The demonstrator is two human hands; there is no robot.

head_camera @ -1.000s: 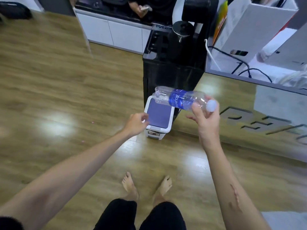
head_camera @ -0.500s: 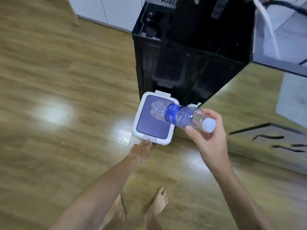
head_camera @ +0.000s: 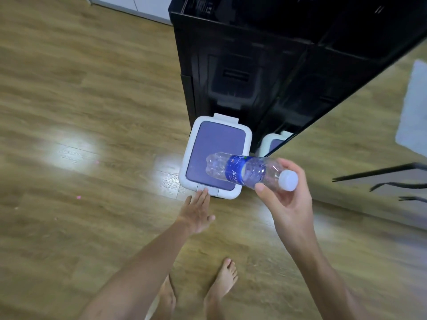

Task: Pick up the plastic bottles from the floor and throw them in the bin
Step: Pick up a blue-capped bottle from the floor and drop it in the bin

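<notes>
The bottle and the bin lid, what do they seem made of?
Bottle: thin clear plastic, glossy and crinkled, with a blue printed label and a white cap. Bin lid: likely hard plastic, a smooth white frame around a matte purple-grey panel.

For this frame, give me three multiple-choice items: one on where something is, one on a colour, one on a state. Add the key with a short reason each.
1. Where is the bin?
A. on the floor in front of the black cabinet
B. on top of the cabinet
C. behind the person's feet

2. What colour is the bottle label?
A. red
B. blue
C. yellow

3. What is the state of the bin lid?
A. open
B. removed
C. closed

Key: 1 A, it stands on the wooden floor at the cabinet's base. 2 B, a blue band wraps the clear bottle held by the right hand. 3 C, the lid lies flat, with the left hand's fingertips at its front edge.
</notes>
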